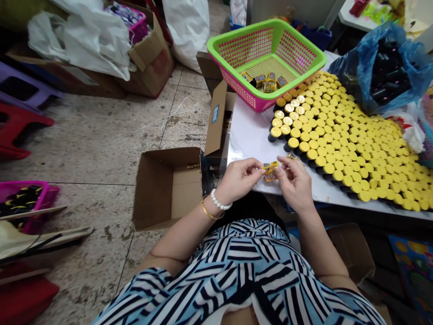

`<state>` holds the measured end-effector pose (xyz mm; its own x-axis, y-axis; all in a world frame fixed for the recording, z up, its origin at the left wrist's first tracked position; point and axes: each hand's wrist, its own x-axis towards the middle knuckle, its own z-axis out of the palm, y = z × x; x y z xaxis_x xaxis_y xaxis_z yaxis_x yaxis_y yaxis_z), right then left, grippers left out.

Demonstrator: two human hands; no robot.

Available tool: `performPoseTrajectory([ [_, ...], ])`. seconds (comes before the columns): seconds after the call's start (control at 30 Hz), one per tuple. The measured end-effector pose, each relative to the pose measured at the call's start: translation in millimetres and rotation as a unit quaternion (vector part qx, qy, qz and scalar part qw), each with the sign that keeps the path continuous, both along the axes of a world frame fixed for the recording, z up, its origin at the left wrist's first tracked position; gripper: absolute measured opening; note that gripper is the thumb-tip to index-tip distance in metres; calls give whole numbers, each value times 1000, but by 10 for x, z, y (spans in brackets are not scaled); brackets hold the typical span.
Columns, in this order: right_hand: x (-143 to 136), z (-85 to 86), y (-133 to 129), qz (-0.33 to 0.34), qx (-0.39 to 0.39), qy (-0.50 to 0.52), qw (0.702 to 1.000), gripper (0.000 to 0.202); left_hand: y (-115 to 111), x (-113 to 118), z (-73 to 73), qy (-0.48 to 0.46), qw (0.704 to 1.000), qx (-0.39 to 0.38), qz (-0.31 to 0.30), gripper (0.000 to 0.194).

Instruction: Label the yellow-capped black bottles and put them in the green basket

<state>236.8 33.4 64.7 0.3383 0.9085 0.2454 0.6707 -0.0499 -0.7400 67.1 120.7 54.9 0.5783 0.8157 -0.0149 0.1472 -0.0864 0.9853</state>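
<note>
Basket: we see a green-rimmed pink basket (267, 63) on the white table (250, 135) — small packets inside.
Bag: blue plastic bag (379, 72), dark tubes within.
Floor: open cardboard box (165, 187) — beside our table.

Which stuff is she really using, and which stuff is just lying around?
Using: left hand and right hand pinching a small yellow sticker; yellow-capped tubes; basket.

Lying around: open box, white bags, red stool, blue bag.

Left hand (237, 179) and right hand (295, 180), fingertips pinched together
</note>
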Motion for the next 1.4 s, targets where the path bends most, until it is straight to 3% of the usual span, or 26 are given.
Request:
performPoseTrajectory([
  [0.1, -78, 19, 19, 34, -9, 129, 991, 29, -31, -69, 90, -33, 998, -42, 13, 20],
  [0.23, -261, -85, 25, -20, 27, 192, 981, 39, -222, -164, 194, -64, 990, -50, 115, 21],
  [0.37, -381, -181, 7, -36, 36, 247, 968, 41, -449, -229, 248, -65, 987, -60, 135, 26],
  [0.6, -407, -168, -2, -23, 50, 231, 971, 45, -516, -215, 186, -44, 981, 80, 172, 21],
  [0.83, -434, -199, -71, -27, 48, 209, 976, 46, -438, -233, 83, -39, 983, 2, 178, 24],
  [0.97, -446, -224, -65, -29, 54, 195, 979, 45, -467, -295, 100, -32, 983, 39, 178, 22],
  [1.1, -450, -250, -46, -40, 46, 191, 980, 46, -495, -343, 164, -45, 968, 94, 229, 18],
  [1.23, -456, -289, -46, -28, 52, 189, 980, 44, -488, -324, 165, -45, 965, 162, 200, 13],
  [1.4, -480, -302, -51, 19, 71, 127, 989, 39, -462, -264, 12, -22, 965, 194, 172, 18],
])
